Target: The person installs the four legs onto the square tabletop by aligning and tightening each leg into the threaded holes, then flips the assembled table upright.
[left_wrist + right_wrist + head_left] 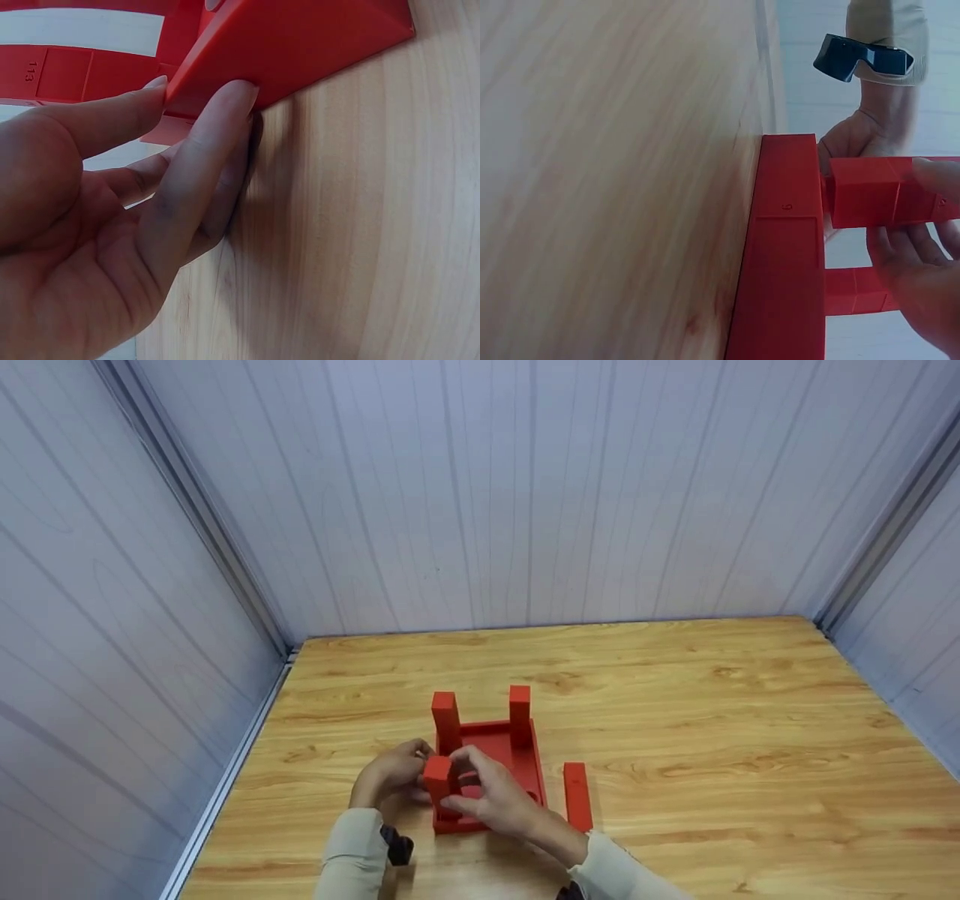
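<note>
A shallow red tray [538,776] lies on the table, with a red post [445,712] upright at its far left corner and another post [520,709] at its far right corner. At the near left corner, my right hand [501,801] pinches a third red post [438,780] between thumb and fingers. In the right wrist view this post [866,191] stands right at the tray's corner. My left hand [390,774] is at the tray's left side. Its fairly straight fingertips [232,101] rest against the outer wall in the left wrist view.
To the right of the tray, a loose red post [577,796] lies on the wooden table [712,735]. A round hole [532,796] shows at the tray's near right corner. Pale panels [487,510] enclose the table at the back and both sides.
</note>
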